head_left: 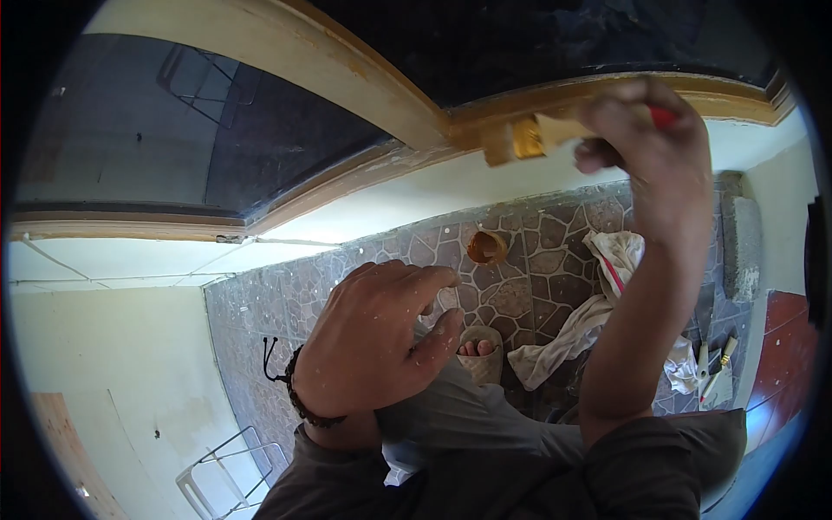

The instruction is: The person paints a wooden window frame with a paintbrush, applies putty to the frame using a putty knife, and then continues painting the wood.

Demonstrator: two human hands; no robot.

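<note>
Our right hand (646,143) grips the brush (529,137) against the frame (364,74) at its corner joint; our left hand (377,338) hangs loosely curled, empty (much frame looks unfinished, patchy).

Stone floor (555,251): rags (572,334), cup (487,248).

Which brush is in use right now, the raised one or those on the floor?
The paintbrush in the right hand, bristles against the wooden window frame; the spare brushes lie untouched.
</note>
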